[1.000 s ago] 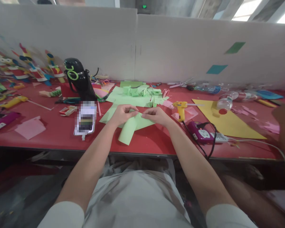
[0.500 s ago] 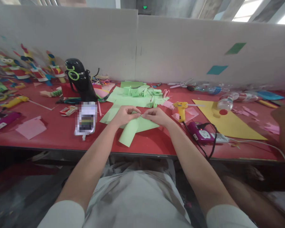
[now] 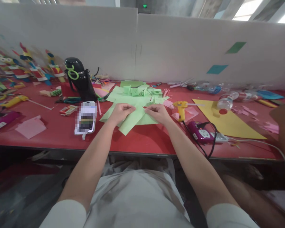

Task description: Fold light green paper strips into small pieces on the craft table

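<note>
Both hands are at a strip of light green paper (image 3: 131, 122) that slants across larger green sheets (image 3: 109, 110) on the red table. My left hand (image 3: 120, 112) pinches the strip's left edge between thumb and fingers. My right hand (image 3: 158, 113) has its thumb and fingers closed at the strip's upper right edge. Past the hands lies a pile of cut and folded green paper pieces (image 3: 144, 91). To the right of my right hand, a yellow glue gun (image 3: 181, 110) rests on pink paper.
A phone (image 3: 86, 117) and a black bottle (image 3: 79, 79) stand to the left. On the right are a purple power strip (image 3: 202, 132) with cables, a yellow sheet (image 3: 232, 123) and plastic bottles (image 3: 225, 103). Another person's arm (image 3: 283, 126) shows at the right edge.
My hands have moved apart from each other, the left one leftward and the right one slightly right. The strip's near end has shifted up, away from the table's front edge.
</note>
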Motion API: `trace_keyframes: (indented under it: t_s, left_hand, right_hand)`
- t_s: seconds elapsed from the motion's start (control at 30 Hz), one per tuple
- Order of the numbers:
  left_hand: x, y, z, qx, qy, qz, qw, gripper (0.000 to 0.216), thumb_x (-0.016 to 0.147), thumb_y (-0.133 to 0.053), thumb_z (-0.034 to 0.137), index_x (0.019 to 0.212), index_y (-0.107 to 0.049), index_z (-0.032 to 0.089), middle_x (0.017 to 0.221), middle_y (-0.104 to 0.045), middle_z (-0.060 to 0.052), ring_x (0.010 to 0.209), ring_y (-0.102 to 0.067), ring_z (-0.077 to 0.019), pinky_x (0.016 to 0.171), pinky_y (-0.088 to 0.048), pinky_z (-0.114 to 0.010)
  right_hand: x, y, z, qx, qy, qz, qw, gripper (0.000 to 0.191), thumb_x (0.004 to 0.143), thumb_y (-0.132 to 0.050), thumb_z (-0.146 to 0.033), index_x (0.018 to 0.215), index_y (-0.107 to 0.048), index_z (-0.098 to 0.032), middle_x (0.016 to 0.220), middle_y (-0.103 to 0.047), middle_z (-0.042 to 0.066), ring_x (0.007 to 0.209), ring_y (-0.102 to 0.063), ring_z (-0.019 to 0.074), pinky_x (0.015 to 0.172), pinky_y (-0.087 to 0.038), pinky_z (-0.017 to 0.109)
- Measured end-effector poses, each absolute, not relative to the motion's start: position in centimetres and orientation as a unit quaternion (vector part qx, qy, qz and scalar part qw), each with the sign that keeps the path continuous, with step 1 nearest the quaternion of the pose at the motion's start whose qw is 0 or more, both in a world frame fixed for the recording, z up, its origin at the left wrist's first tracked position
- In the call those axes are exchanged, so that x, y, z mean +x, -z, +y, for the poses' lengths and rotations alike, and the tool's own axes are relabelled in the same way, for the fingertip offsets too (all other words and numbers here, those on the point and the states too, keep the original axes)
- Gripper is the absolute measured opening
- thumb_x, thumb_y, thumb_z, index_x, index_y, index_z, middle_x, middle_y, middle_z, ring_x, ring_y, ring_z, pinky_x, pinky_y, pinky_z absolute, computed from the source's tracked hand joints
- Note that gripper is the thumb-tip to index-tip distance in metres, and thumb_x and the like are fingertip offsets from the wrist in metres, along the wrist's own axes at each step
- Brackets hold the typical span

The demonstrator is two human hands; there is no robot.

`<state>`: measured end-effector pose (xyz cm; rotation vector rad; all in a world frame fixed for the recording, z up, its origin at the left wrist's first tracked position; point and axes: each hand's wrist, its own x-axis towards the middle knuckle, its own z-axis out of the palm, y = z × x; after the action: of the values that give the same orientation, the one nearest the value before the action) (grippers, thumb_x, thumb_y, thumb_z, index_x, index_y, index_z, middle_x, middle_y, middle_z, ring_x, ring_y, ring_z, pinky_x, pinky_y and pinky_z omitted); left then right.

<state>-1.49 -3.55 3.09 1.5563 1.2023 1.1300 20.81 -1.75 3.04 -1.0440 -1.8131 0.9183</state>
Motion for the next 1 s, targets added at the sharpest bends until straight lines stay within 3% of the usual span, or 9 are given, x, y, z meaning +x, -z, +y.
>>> trace_keyframes:
  t_s: [0.17, 0.37, 0.57, 0.77, 1.0]
  left_hand:
    - [-2.0, -2.9, -3.3, 0.624, -0.445, 0.5, 0.402, 0.042, 0.07, -0.075, 0.054, 0.085, -0.074, 0.015, 0.081, -0.071, -0.007, 0.069, -0.058, -0.0153, 0.059, -0.043, -0.025]
    - [-2.7, -2.7, -2.8, 0.68, -0.418, 0.531, 0.284, 0.043, 0.077, -0.067, 0.058, 0.067, -0.069, 0.015, 0.053, -0.051, 0.001, 0.05, -0.04, -0.01, 0.048, -0.027, -0.024]
    - [-3.4, -2.2, -2.4, 0.71, -0.431, 0.467, 0.305, 0.031, 0.079, -0.068, 0.045, 0.085, -0.073, 0.016, 0.081, -0.07, -0.005, 0.075, -0.06, -0.0166, 0.071, -0.045, -0.027]
    - [-3.5, -2.4, -2.8, 0.69, -0.418, 0.528, 0.265, 0.035, 0.082, -0.062, 0.048, 0.074, -0.069, 0.015, 0.059, -0.056, 0.0, 0.061, -0.051, -0.015, 0.058, -0.038, -0.026]
    - [-3.6, -2.3, -2.7, 0.716, -0.39, 0.5, 0.292, 0.029, 0.084, -0.058, 0.043, 0.086, -0.069, 0.016, 0.073, -0.063, -0.002, 0.067, -0.053, -0.0158, 0.062, -0.04, -0.026]
  right_hand:
    - [20.9, -3.1, -1.5, -0.422, -0.355, -0.704, 0.447, 0.037, 0.074, -0.067, -0.052, 0.07, -0.063, -0.016, 0.063, -0.051, 0.0, 0.057, -0.037, 0.0099, 0.053, -0.029, 0.026]
    - [20.8, -3.6, -1.6, -0.429, -0.353, -0.697, 0.453, 0.038, 0.072, -0.067, -0.053, 0.072, -0.065, -0.015, 0.062, -0.051, 0.0, 0.056, -0.037, 0.0102, 0.052, -0.029, 0.027]
    - [21.6, -3.4, -1.1, -0.436, -0.342, -0.682, 0.476, 0.036, 0.071, -0.067, -0.052, 0.071, -0.064, -0.016, 0.063, -0.053, 0.001, 0.059, -0.04, 0.0112, 0.054, -0.031, 0.027]
    - [22.0, -3.5, -1.1, -0.45, -0.348, -0.667, 0.481, 0.035, 0.071, -0.068, -0.05, 0.07, -0.063, -0.016, 0.061, -0.048, -0.001, 0.056, -0.037, 0.0099, 0.051, -0.028, 0.027]
    - [22.3, -3.3, -0.9, -0.447, -0.337, -0.651, 0.512, 0.03, 0.07, -0.069, -0.045, 0.072, -0.066, -0.016, 0.066, -0.055, 0.0, 0.061, -0.043, 0.0112, 0.058, -0.033, 0.028]
